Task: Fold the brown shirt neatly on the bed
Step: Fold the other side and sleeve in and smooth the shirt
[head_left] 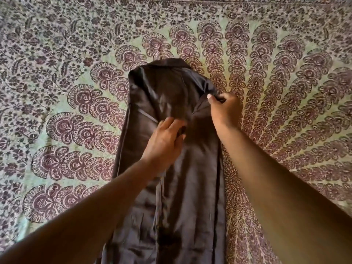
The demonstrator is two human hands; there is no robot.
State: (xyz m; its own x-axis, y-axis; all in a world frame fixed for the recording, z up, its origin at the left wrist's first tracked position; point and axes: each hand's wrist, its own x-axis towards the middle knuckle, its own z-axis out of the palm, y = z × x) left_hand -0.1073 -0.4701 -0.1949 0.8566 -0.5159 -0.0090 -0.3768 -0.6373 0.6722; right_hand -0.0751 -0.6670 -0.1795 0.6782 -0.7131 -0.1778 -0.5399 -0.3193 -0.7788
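Observation:
The brown shirt (171, 187) lies lengthwise on the bed, collar at the far end, both sides folded inward into a long narrow strip. My left hand (163, 141) rests on the middle of the shirt, fingers curled into the cloth near a folded-in edge. My right hand (225, 109) pinches the shirt's right edge just below the shoulder, thumb on top. The shirt's lower end runs out of view at the bottom.
The bed is covered by a patterned spread (76, 73), green with purple floral and fan motifs, reaching past the shirt on all sides. Its border runs along the top of the view.

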